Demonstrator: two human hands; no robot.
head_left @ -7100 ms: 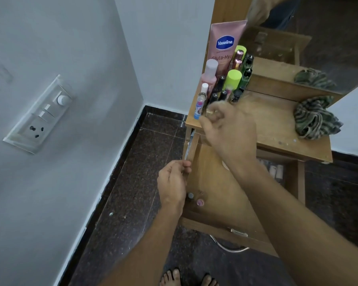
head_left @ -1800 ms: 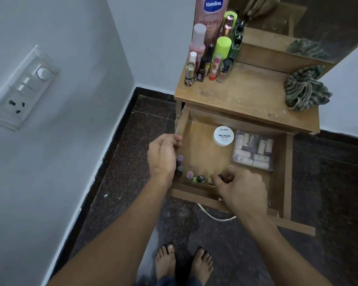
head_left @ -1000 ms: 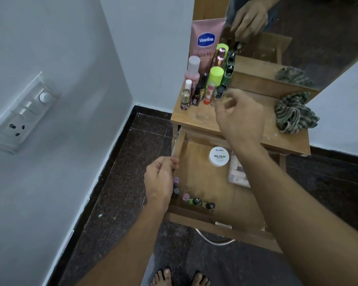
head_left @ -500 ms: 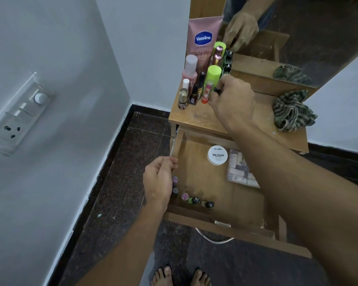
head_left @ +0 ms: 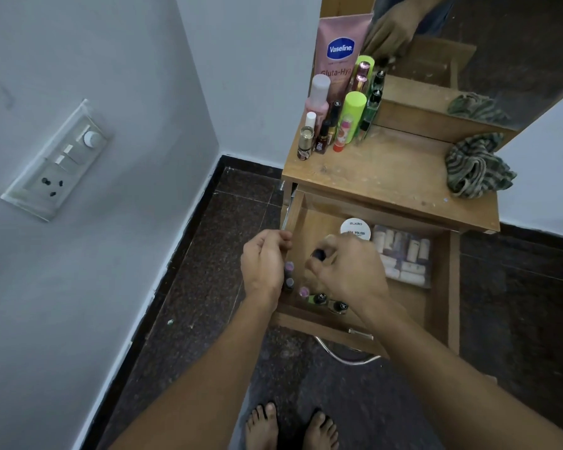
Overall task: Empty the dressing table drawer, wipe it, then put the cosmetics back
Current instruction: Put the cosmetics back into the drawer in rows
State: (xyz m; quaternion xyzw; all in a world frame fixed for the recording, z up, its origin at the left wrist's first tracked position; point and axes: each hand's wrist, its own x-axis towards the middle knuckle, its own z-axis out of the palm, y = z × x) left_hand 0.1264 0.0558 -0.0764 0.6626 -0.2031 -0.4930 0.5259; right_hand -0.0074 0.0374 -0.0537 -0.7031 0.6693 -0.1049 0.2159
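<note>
The wooden drawer (head_left: 439, 287) stands pulled out under the dressing table top (head_left: 387, 177). My left hand (head_left: 264, 264) grips the drawer's left wall. Over the drawer's left half, my right hand (head_left: 348, 274) pinches a small dark-capped bottle (head_left: 319, 254). Below it, several nail polish bottles (head_left: 319, 298) line the drawer's front left corner. A white nail polish jar (head_left: 355, 229) and a clear box of small tubes (head_left: 403, 258) lie at the back of the drawer. More cosmetics stand at the top's back left, among them a pink Vaseline tube (head_left: 340, 50) and a green-capped bottle (head_left: 355, 108).
A striped green cloth (head_left: 475, 167) lies bunched on the right of the table top, below a mirror (head_left: 501, 43). A white wall with a switch plate (head_left: 56, 160) closes the left side. My bare feet (head_left: 290, 427) stand on dark floor tiles in front of the drawer.
My right hand has come down from the cosmetics on the table top to the drawer, carrying a small dark-capped bottle. My left hand has stayed on the drawer's left wall.
</note>
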